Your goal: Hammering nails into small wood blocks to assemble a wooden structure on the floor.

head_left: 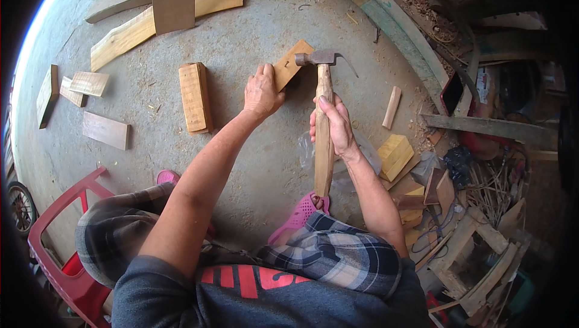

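My right hand is wrapped round the wooden handle of a claw hammer, which stands nearly upright in the picture. Its metal head is at the top, with the curved claw pointing right. The striking face appears close to the right edge of a small wooden block; whether they touch I cannot tell. My left hand grips that block at its lower left end, the fingertips partly hidden. A small dark mark, perhaps a nail or a hole, shows on the block's top. To the left, a stack of wooden blocks rests on the concrete floor.
Loose boards lie at the left, and longer planks at the far left. A red plastic chair stands at the near left. Scrap wood is heaped at the right, near a clear plastic bag. A long curved beam crosses the far right.
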Motion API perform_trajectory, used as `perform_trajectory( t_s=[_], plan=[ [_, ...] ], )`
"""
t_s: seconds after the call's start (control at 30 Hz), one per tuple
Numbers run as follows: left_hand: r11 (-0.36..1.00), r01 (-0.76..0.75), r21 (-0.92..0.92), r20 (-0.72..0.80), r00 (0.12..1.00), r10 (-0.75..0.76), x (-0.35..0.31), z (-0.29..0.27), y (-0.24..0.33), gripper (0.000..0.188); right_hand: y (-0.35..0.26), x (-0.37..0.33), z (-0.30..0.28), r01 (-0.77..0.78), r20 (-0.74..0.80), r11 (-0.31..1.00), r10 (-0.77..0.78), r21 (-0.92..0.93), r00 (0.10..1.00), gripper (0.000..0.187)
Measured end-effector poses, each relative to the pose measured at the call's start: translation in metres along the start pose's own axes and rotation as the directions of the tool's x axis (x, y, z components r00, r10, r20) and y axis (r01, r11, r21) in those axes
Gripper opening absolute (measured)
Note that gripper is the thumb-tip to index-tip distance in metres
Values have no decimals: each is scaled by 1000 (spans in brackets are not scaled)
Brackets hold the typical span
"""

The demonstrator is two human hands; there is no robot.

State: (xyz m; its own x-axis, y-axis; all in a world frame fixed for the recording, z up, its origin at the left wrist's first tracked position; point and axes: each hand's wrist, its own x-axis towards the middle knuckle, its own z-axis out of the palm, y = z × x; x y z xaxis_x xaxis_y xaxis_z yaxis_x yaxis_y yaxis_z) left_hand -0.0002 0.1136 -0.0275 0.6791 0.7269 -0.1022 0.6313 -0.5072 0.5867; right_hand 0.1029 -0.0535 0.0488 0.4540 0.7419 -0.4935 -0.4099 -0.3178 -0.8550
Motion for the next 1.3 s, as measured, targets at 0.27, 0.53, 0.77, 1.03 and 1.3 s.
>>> perform_trajectory(
  t_s=[0.27, 0.53, 0.77, 1.03, 1.3],
  plan=[
    [998, 30, -51, 34, 999, -28, 5, -5, -3, 52, -12, 5, 5, 18, 54, 967, -4, -253, 999, 44],
    [998, 57, 16, 98, 993, -58, -7, -21, -6, 58, -6, -15, -2, 126, -16, 884, -149, -451, 989, 44],
    [996, 91, 19, -42, 995, -90, -7, -8, -14, 53, -20, -19, 5, 394, 35, 602, -518, -694, 855, 39],
    [997, 71, -13, -38, 997, -71, -9, -9, -12, 52, -1, -1, 18, 240, 95, 464, -314, -853, 945, 48],
    [997, 79, 11, -44, 996, -78, -8, -15, -15, 49, -77, -38, 46, 634, 20, 482, -787, -604, 617, 29]
  ],
)
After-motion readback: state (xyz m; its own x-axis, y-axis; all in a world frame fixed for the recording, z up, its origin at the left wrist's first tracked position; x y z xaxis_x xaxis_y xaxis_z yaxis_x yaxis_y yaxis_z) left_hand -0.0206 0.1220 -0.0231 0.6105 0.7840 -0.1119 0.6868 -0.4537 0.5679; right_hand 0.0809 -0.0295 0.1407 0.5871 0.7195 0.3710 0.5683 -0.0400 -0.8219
